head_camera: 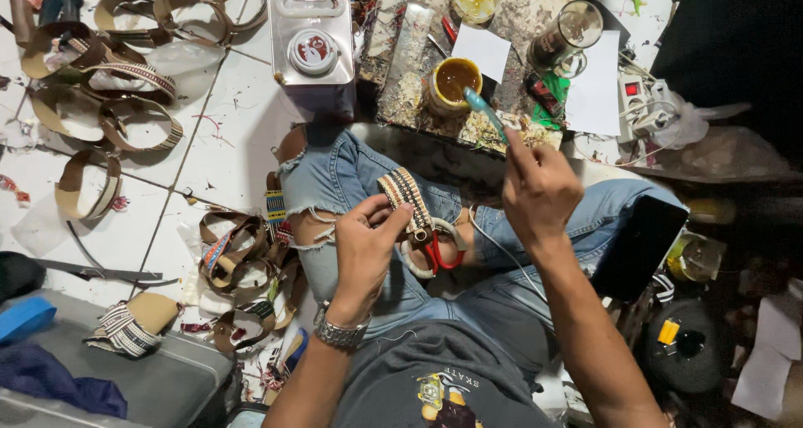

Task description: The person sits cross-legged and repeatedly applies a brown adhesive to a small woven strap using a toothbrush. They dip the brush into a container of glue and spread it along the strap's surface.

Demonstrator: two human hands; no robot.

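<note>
Pinching a woven patterned strap [404,196] against the lap with the left hand [365,246] — fingers pressed shut on its edge, above red-handled scissors [442,257]. Gripping a teal-handled brush [485,110] in the right hand [539,192] — fingers closed round it, tip beside an open glue pot [452,83] on the paint-spattered board [410,94].

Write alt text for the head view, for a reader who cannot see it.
Seen from above, a seated person in torn jeans holds a woven patterned strap in the left hand while the right hand lifts a light-blue-handled brush near an open pot of brown glue. Finished strap loops lie on the white tiled floor.
</note>
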